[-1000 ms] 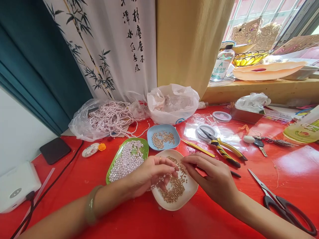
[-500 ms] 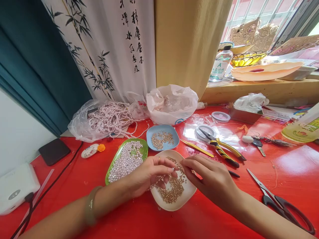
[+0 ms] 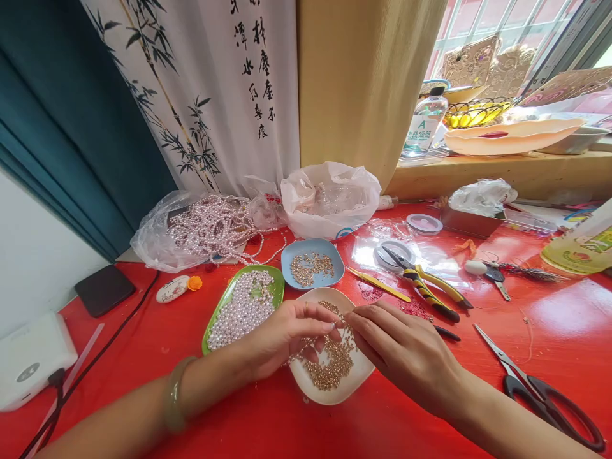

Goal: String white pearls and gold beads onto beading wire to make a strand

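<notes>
My left hand [image 3: 287, 335] pinches the end of a thin beaded string [image 3: 300, 349], part of which hangs under the palm. Its thumb and forefinger meet over a white plate [image 3: 329, 398] of small gold beads [image 3: 335, 366]. From the right, my right hand [image 3: 399, 338] reaches over the plate's edge, fingers closed together, its fingertips almost at the left ones. Whatever lies between the right fingertips is too small to make out. Just left of the plate, partly behind my left hand, is a green tray [image 3: 278, 280] of pearly beads [image 3: 241, 312].
Behind the plate sits a blue dish [image 3: 313, 245] with gold beads. Yellow tweezers [image 3: 380, 285], pliers [image 3: 425, 290] and scissors [image 3: 535, 389] lie to the right. Pearl strands [image 3: 215, 226] and a white plastic bag [image 3: 329, 197] are at the back. A black cable [image 3: 109, 347] crosses the left side.
My right hand has shifted slightly left, its fingertips now closer to those of my left hand. The left hand stays almost still.
</notes>
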A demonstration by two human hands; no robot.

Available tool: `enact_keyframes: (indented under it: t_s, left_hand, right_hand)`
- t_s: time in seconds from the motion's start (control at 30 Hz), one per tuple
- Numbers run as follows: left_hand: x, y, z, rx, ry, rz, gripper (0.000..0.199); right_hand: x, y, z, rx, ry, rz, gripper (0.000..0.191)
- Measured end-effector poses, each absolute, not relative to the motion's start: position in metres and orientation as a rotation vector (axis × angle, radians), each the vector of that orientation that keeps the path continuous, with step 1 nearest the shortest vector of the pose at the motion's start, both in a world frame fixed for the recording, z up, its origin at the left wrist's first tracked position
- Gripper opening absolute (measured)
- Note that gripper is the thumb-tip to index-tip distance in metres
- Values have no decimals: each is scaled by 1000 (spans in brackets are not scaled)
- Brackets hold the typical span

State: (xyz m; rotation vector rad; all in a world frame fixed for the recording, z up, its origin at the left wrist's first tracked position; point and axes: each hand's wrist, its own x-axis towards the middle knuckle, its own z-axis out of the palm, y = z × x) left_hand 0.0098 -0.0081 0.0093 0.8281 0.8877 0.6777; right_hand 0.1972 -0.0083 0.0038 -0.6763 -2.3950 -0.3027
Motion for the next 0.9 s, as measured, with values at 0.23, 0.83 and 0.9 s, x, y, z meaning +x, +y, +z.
enact_keyframes:
  t_s: [0.23, 0.83, 0.9]
  left_hand:
    - [9, -9, 9, 858, 887, 665, 11]
    - [9, -8, 5, 894, 860, 670, 14]
    - [9, -8, 5, 899, 869, 665, 14]
  right_hand:
    - [197, -10, 3, -668, -2403, -315, 17]
    - [197, -11, 5, -647, -2418, -327, 20]
    - [197, -11, 5, -647, -2421, -320, 20]
